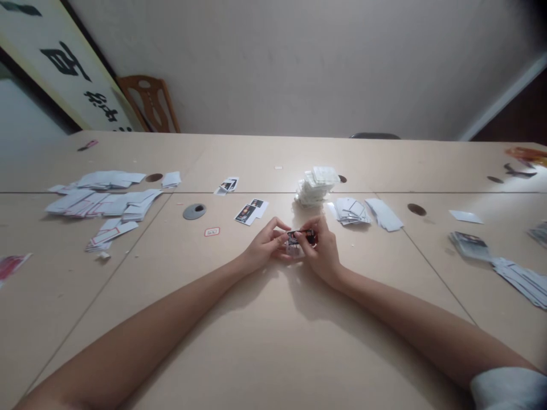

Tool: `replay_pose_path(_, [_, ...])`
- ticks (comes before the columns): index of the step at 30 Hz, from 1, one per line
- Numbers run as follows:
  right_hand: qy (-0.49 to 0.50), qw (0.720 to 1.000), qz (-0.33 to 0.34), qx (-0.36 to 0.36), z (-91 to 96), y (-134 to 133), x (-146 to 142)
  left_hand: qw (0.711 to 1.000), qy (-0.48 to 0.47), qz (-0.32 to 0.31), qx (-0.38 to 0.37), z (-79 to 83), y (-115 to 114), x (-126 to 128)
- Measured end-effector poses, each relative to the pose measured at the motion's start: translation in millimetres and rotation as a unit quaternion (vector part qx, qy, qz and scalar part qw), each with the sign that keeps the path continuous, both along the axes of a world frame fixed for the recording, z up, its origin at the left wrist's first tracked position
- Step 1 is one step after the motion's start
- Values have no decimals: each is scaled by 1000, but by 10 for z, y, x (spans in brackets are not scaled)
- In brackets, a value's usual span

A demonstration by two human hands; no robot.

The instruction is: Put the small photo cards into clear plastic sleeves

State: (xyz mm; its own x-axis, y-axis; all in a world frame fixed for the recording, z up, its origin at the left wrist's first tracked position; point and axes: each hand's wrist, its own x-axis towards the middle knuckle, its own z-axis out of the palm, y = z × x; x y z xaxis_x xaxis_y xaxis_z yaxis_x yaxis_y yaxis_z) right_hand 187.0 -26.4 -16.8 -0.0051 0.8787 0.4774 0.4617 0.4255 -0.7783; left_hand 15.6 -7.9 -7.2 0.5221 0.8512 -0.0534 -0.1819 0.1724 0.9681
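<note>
Low over the middle of the table, my left hand [270, 244] pinches a small clear plastic sleeve [294, 250] from its left side. From the right, my right hand [322, 250] grips a dark printed card [293, 237], thumb on its face. Card and sleeve overlap between the hands; how far the card sits inside the sleeve I cannot tell. Just beyond my right hand rises a stack of translucent plastic sleeves [316, 185]. Beyond my left hand lie printed cards [247, 214] with dark pictures and white borders.
White paper slips lie in piles [102, 204] at the left and in bundles [350, 210] right of centre. Farther right are a stack of sleeved cards [469, 246] and fanned strips [521, 280]. A red-edged label [212, 232] and a grommet [194, 211] are left of centre.
</note>
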Motion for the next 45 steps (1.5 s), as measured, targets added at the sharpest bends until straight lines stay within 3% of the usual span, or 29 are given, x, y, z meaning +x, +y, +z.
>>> replay_pose_path(45, [-28,1000,-4,-7,79,-28,-29,999,36,12,27,-12,5,-2])
